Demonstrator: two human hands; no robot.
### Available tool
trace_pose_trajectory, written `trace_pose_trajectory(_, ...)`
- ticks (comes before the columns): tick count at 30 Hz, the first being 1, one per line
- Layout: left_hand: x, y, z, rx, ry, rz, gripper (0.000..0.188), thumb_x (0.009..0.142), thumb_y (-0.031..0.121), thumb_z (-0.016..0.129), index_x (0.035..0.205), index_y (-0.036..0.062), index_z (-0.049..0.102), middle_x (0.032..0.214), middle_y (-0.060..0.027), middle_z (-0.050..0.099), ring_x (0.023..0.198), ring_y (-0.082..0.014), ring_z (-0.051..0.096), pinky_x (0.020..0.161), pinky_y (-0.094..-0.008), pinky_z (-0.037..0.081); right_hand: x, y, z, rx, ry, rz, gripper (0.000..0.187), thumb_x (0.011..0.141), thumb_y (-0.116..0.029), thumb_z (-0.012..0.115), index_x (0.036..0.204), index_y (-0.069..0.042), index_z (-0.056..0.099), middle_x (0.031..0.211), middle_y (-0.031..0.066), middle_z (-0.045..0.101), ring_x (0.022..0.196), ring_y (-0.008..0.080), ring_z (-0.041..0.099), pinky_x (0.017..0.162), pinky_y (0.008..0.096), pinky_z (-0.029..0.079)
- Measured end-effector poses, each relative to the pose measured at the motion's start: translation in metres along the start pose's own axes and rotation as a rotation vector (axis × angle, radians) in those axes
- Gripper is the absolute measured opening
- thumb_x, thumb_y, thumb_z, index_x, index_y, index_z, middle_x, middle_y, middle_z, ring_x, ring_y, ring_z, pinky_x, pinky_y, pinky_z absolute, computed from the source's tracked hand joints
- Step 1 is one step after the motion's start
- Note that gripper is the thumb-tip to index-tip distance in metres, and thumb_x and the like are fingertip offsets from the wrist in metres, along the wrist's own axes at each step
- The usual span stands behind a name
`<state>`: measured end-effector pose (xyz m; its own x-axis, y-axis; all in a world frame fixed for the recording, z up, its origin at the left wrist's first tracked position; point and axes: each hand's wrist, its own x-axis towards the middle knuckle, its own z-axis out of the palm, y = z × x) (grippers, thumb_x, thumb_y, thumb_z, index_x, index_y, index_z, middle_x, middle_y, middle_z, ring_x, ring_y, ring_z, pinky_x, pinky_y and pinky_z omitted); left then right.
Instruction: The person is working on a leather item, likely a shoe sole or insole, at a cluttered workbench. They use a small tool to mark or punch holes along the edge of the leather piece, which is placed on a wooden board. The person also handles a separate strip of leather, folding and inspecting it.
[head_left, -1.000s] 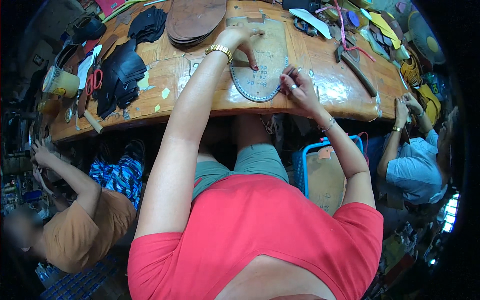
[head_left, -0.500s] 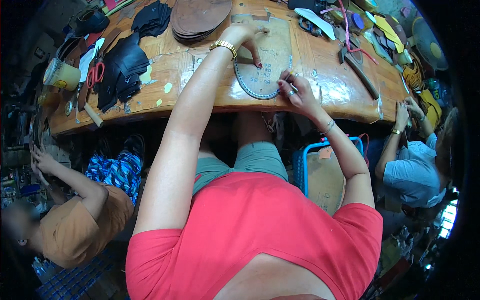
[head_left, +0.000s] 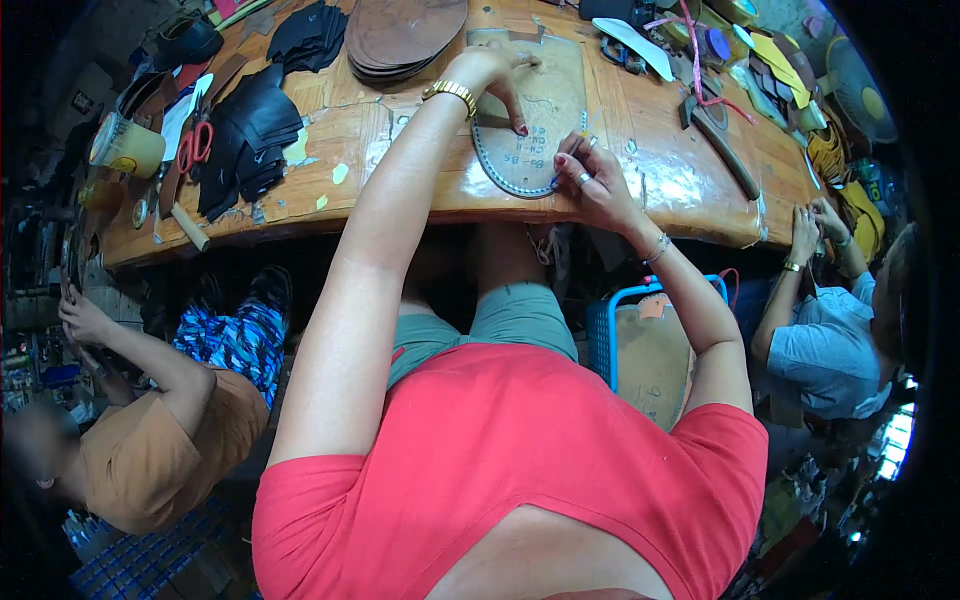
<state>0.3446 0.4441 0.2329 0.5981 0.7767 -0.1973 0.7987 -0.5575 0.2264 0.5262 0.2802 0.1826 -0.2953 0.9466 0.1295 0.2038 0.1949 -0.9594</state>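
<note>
A tan, round-ended pattern board [head_left: 556, 90] lies on the table before me, with handwriting on its face and a row of small pale marks along its curved edge. My left hand [head_left: 488, 76] presses down on its upper part, thumb and fingers spread. At the lower right of the curve my right hand [head_left: 598, 182] is closed in a pinch around a slim pen-like tool [head_left: 556, 183]. Its dark tip meets the board's edge; most of the shaft is hidden by my fingers, so its exact kind is unclear.
Brown oval leather pieces [head_left: 405, 32] are stacked beyond my left wrist. Black leather pieces [head_left: 245, 140], red-handled scissors [head_left: 194, 147] and a tub [head_left: 128, 146] lie left. A hammer [head_left: 722, 150] rests right. A blue basket [head_left: 600, 335] stands below; co-workers sit on both sides.
My right hand has shifted very slightly at the board's curved edge, the tool still in its fingers. My left hand keeps its place on the board.
</note>
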Motion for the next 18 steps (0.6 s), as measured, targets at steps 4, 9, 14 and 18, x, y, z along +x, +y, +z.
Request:
trace_pose_trajectory(4, -0.001, -0.001, 0.001, -0.024, 0.018, 0.009, 0.124, 0.031, 0.05, 0.091, 0.141, 0.0283, 0.039, 0.139, -0.0175, 0.045, 0.127, -0.0345, 0.045, 0.103, -0.042, 0.04, 0.0, 0.0, 0.007, -0.364, -0.04, -0.36, 0.018, 0.093, -0.014, 0.057, 0.085, 0.002, 0.057, 0.066, 0.0129, 0.053, 0.062, 0.0186, 0.052, 0.06, 0.0311, 0.042)
trace_pose_trajectory(9, -0.004, 0.002, -0.001, -0.022, 0.02, 0.005, 0.123, 0.032, 0.048, 0.092, 0.141, 0.0267, 0.04, 0.139, -0.0176, 0.046, 0.125, -0.0347, 0.048, 0.101, -0.0421, 0.043, 0.002, 0.0, 0.005, -0.233, -0.032, -0.138, 0.016, 0.092, -0.015, 0.058, 0.089, 0.001, 0.058, 0.067, 0.0132, 0.054, 0.061, 0.0204, 0.052, 0.059, 0.0319, 0.042)
trace_pose_trajectory(14, 0.004, -0.008, 0.006, -0.06, 0.007, 0.048, 0.124, 0.032, 0.049, 0.092, 0.141, 0.0267, 0.039, 0.14, -0.0182, 0.045, 0.125, -0.035, 0.047, 0.102, -0.0419, 0.042, 0.004, 0.006, 0.009, -0.294, -0.082, -0.225, 0.015, 0.092, -0.014, 0.058, 0.089, 0.001, 0.058, 0.068, 0.0106, 0.055, 0.062, 0.0166, 0.052, 0.059, 0.0308, 0.042)
trace_pose_trajectory(18, 0.006, -0.007, 0.008, 0.014, 0.058, 0.042, 0.125, 0.031, 0.052, 0.091, 0.142, 0.0255, 0.039, 0.139, -0.0179, 0.046, 0.124, -0.0336, 0.049, 0.102, -0.041, 0.042, 0.008, 0.014, 0.007, -0.14, -0.047, -0.15, 0.015, 0.093, -0.014, 0.056, 0.086, 0.0, 0.058, 0.068, 0.0091, 0.054, 0.063, 0.0161, 0.052, 0.06, 0.0305, 0.042)
